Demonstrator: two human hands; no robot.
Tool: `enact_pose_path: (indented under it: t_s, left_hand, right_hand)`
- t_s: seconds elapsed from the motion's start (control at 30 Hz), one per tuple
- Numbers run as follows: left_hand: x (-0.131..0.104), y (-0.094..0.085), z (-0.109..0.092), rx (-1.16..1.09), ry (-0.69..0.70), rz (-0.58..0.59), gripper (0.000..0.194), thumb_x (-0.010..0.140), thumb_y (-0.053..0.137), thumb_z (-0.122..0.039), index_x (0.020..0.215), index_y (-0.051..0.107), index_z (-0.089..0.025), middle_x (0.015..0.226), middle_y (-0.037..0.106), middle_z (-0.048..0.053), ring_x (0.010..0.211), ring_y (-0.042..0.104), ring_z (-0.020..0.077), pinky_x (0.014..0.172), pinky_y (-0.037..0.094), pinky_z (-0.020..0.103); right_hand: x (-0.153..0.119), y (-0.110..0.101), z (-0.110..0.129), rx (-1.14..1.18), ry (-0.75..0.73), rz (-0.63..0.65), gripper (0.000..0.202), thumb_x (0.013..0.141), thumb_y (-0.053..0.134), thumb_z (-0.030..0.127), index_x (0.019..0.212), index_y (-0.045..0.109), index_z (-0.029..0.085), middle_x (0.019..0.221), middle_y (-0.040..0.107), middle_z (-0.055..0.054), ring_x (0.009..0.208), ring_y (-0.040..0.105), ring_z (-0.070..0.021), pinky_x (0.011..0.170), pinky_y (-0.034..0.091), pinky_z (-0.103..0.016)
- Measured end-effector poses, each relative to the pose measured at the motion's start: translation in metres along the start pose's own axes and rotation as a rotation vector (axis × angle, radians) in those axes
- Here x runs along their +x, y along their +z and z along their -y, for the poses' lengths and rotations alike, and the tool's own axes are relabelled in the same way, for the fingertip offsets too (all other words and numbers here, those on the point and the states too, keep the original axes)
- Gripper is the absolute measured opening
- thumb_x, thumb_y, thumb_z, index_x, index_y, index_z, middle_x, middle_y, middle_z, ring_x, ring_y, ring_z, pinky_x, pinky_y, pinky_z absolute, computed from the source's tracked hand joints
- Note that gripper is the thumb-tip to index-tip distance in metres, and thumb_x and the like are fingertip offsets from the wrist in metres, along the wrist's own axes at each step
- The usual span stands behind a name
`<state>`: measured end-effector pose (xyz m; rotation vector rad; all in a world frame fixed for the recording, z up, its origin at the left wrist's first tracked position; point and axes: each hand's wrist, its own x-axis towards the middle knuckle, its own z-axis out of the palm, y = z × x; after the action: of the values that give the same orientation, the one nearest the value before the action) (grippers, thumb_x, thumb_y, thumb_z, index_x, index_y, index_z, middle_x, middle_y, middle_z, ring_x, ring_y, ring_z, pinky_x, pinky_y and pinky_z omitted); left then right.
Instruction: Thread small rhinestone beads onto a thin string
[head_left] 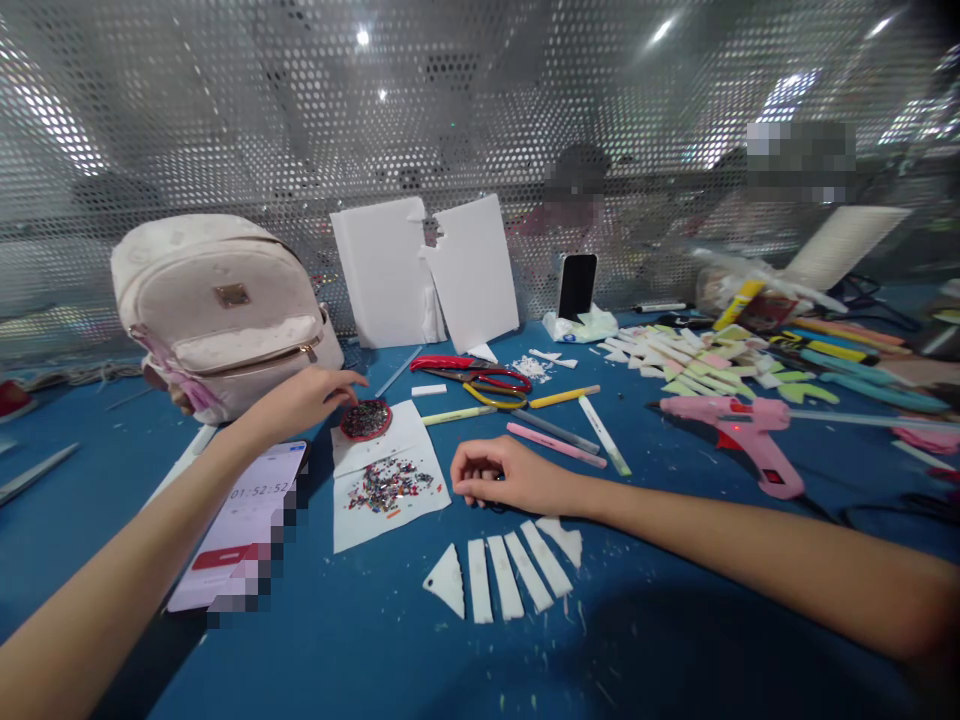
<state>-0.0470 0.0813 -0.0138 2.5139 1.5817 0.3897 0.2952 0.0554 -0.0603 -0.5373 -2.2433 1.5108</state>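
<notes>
My left hand hovers at the edge of a small round red-rimmed dish filled with dark glittery bits. Its fingers are stretched and slightly apart, with the fingertips just over the rim. The dish stands on a folded white paper, where a pile of colourful sequin-like bits is spread out. My right hand rests on the table right of the paper, fingers curled inward; what they hold, if anything, is hidden. Below it lie several cut white strips between a triangular piece with a hole and a notched piece.
A phone showing a timer lies under my left forearm, beside a pale backpack. Red-handled pliers, markers and white boards are farther back. A pink glue gun and foam scraps lie right.
</notes>
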Motion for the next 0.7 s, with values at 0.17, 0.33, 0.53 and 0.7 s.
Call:
enact_pose_path:
  t_s: [0.17, 0.33, 0.53, 0.7]
  left_hand:
    - [-0.0004, 0.0013, 0.0086, -0.033, 0.006, 0.031, 0.035, 0.088, 0.048, -0.022, 0.116, 0.068, -0.019, 0.097, 0.079, 0.008, 0.087, 0.072, 0.0237, 0.079, 0.052, 0.034]
    - [-0.0007, 0.0006, 0.0055, -0.103, 0.018, 0.075, 0.034, 0.089, 0.05, -0.024, 0.118, 0.067, -0.021, 0.095, 0.079, 0.005, 0.088, 0.073, 0.021, 0.079, 0.055, 0.031]
    - [0.0001, -0.0016, 0.005, -0.128, 0.021, 0.057, 0.035, 0.091, 0.05, -0.028, 0.122, 0.065, -0.021, 0.103, 0.078, 0.007, 0.094, 0.072, 0.0219, 0.084, 0.055, 0.034]
    - [-0.0005, -0.001, 0.0058, -0.126, 0.011, 0.062, 0.034, 0.09, 0.051, -0.028, 0.119, 0.067, -0.021, 0.111, 0.076, 0.008, 0.1, 0.071, 0.0226, 0.088, 0.054, 0.036]
  right_hand:
    - [-0.0003, -0.0001, -0.0007, -0.006, -0.01, 0.004, 0.01, 0.091, 0.064, 0.026, 0.09, 0.062, 0.016, 0.073, 0.065, 0.0, 0.064, 0.06, -0.0096, 0.061, 0.046, -0.02]
    - [-0.0004, -0.0002, -0.0002, -0.01, -0.006, 0.001, 0.011, 0.091, 0.064, 0.027, 0.091, 0.062, 0.016, 0.074, 0.066, -0.001, 0.065, 0.061, -0.0107, 0.062, 0.046, -0.021]
    - [-0.0004, 0.0001, -0.0005, -0.007, 0.008, 0.004, 0.012, 0.091, 0.064, 0.028, 0.091, 0.063, 0.016, 0.074, 0.066, -0.001, 0.066, 0.061, -0.0111, 0.062, 0.046, -0.022]
    - [-0.0003, -0.0002, 0.0004, -0.008, 0.014, 0.001, 0.012, 0.091, 0.064, 0.029, 0.091, 0.062, 0.016, 0.074, 0.066, -0.001, 0.065, 0.06, -0.0106, 0.062, 0.046, -0.022]
